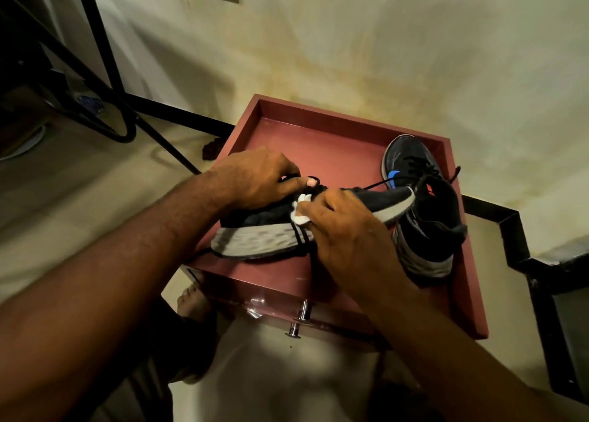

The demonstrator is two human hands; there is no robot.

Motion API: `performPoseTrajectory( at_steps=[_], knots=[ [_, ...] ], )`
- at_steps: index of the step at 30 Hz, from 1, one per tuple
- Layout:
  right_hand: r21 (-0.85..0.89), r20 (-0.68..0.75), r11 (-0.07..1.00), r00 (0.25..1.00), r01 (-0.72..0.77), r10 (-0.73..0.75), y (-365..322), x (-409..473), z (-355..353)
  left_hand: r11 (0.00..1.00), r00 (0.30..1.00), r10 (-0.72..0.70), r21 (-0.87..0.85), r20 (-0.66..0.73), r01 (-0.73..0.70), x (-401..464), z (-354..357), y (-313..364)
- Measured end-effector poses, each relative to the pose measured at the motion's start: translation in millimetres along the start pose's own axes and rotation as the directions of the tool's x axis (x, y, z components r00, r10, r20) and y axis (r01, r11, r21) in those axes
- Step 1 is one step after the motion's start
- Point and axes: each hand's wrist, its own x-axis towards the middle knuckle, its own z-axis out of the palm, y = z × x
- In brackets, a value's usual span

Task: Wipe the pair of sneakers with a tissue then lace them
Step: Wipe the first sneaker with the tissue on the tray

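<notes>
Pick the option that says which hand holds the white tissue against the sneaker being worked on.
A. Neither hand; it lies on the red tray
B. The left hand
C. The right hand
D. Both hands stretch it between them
C. The white tissue is bunched under the fingers of the right hand, pressed on the tilted sneaker, while the left hand steadies the shoe's upper.
</notes>
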Motion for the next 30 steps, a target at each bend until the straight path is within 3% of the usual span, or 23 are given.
performPoseTrajectory(
  at_steps=[4,8,12,15,19,25,30],
  knots=[
    [-0.255,0.02,0.957,0.989,-0.139,0.149,17.6,-6.4,-19.9,0.999,0.999,-0.034,-0.003,-0.014,0.034,-2.4,-1.6,2.5],
    [-0.187,-0.088,0.961,0.978,-0.205,0.191,15.8,-11.5,-17.1,0.998,0.998,-0.047,0.036,-0.053,0.049,-3.1,-1.2,12.6],
    [0.01,-0.086,0.994,0.99,-0.107,0.107,-10.6,-1.4,7.8,0.985,0.991,-0.092,0.135,-0.1,0.105,-2.3,4.3,17.8],
    [0.022,-0.08,1.0,0.997,-0.022,0.024,-18.9,7.0,18.3,0.988,0.988,-0.112,0.095,-0.111,0.123,-2.2,5.7,11.9],
    [-0.133,-0.015,0.991,1.0,0.025,-0.027,-14.6,8.2,1.6,0.992,0.992,-0.077,0.088,-0.105,0.086,-3.0,5.8,4.6],
    [-0.392,-0.007,0.893,0.971,-0.221,0.237,14.9,-5.2,-40.2,0.995,0.99,-0.056,0.08,-0.128,0.067,-3.8,2.9,10.8],
    [-0.286,-0.009,0.927,0.968,-0.242,0.25,13.2,-6.3,-27.7,0.981,0.987,-0.073,0.169,-0.146,0.098,-5.0,2.7,22.1]
  ],
)
